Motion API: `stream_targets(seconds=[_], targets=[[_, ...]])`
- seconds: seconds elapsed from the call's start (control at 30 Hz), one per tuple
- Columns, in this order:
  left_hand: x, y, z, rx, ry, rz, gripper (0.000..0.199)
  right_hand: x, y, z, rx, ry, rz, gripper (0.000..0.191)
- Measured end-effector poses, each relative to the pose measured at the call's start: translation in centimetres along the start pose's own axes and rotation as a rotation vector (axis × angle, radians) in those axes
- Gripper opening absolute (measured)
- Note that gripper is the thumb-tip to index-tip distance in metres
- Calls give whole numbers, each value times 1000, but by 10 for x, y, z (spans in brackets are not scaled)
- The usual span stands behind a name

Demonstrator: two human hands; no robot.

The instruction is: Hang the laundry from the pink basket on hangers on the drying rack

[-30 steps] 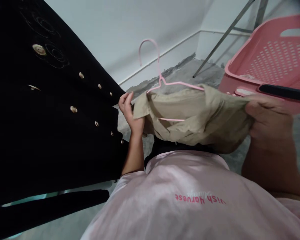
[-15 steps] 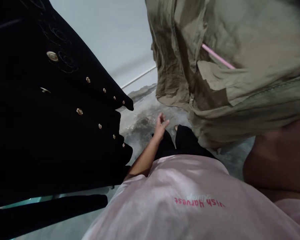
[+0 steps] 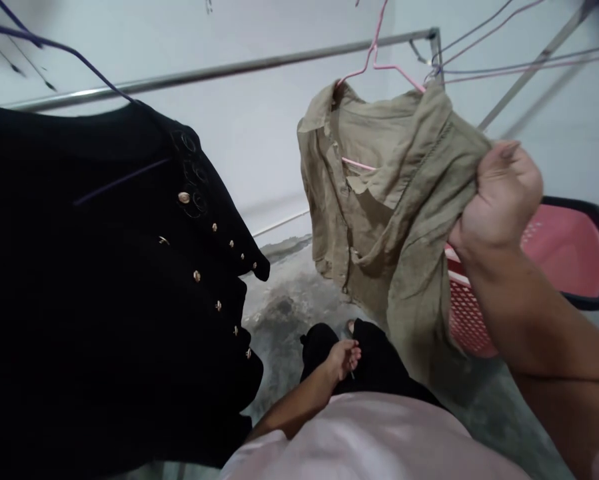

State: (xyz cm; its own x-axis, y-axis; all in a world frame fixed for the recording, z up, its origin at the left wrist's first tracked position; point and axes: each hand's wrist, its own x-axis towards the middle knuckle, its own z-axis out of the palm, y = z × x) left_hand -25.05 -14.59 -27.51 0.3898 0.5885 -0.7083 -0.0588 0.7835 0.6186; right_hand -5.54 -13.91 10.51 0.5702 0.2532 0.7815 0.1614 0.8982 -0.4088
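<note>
An olive-beige shirt [image 3: 369,220] hangs on a pink hanger [image 3: 378,50], right of centre. My right hand [image 3: 504,193] grips the shirt's right side near the shoulder, fingers closed on the cloth. Low in front of my body, my left hand [image 3: 346,359] is away from both garments, its fingers loosely curled; whether something small lies in it I cannot make out. On the left a black garment [image 3: 104,300] with gold buttons hangs from a purple hanger [image 3: 69,48].
A metal rail [image 3: 259,65] crosses behind the garments. More hangers [image 3: 489,69] show at the upper right. A pink perforated basket [image 3: 469,320] and a pink tub with a dark rim [image 3: 569,250] stand at the right, below the shirt.
The view has tilted up, bringing the rail, hangers and basket into sight. The shirt appears farther off, and my right hand, blurred before, now clearly grips it. My left hand has moved closer to my legs.
</note>
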Motion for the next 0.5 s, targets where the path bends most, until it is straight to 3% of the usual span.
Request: stream_targets(seconds=[0.2,0.4,0.5], targets=[[2,-8,3,35,-66,24,14,24,6,29,-14,-44,-15,57],[-1,-4,1,-15,-81,33,12,15,-7,29,-116,-12,-134,62],[-2,-5,1,-34,-83,26,13,25,-9,35,-87,-39,-189,62]])
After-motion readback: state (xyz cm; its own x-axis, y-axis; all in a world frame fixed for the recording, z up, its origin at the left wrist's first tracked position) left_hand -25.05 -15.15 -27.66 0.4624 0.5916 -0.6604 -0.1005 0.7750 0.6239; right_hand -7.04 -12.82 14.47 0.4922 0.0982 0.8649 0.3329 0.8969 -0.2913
